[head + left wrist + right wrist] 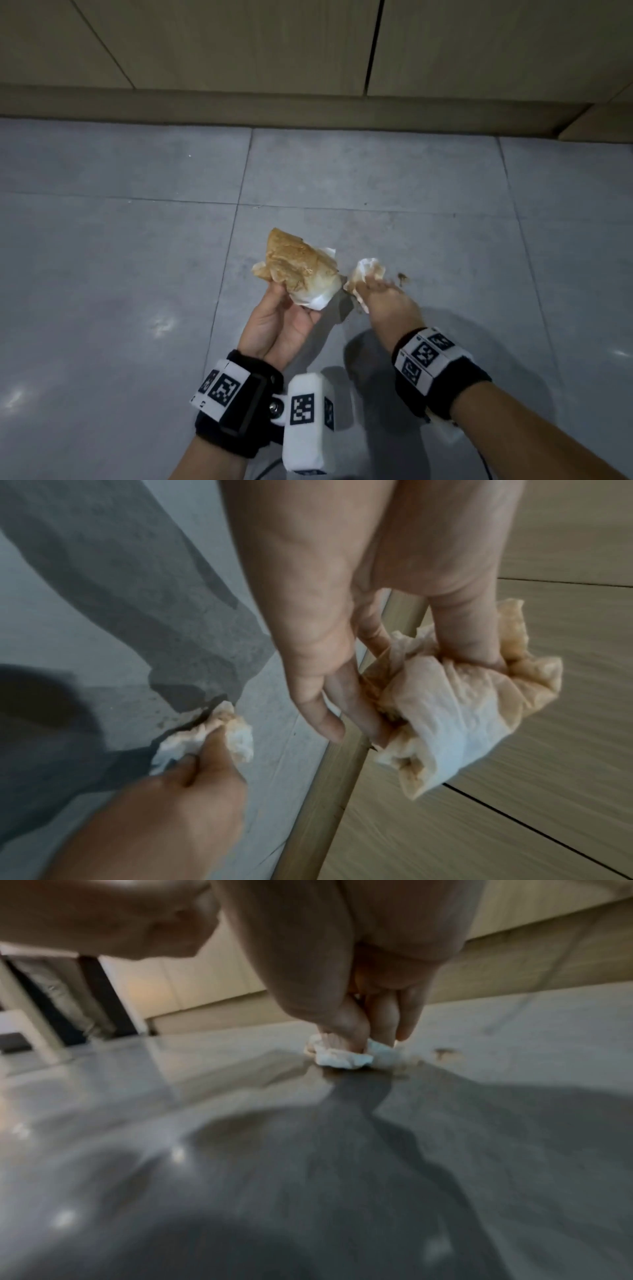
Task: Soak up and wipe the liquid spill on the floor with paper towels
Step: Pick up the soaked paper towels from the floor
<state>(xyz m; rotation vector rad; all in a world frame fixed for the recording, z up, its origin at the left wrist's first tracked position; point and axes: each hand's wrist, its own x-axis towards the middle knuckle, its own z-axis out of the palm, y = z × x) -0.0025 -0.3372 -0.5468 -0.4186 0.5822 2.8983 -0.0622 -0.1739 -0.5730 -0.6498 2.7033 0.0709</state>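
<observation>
My left hand (284, 318) holds up a large crumpled wad of paper towel (298, 269), soaked brown on top and white below; its fingers curl round the wad (452, 704) in the left wrist view. My right hand (383, 301) grips a smaller stained paper towel (368, 274) and presses it on the grey floor tile (428, 178); the small towel (346, 1057) sits under its fingertips. A small brown spot of spill (403, 278) lies just right of that hand, and the spot (445, 1051) shows beyond the towel. Faint smears mark the floor beneath both hands.
Beige cabinet doors (239, 44) with a plinth (274, 106) run along the far side of the floor. In the right wrist view a person's legs (61, 993) and pale furniture stand at the far left. Grey tiles stretch left and right of my hands.
</observation>
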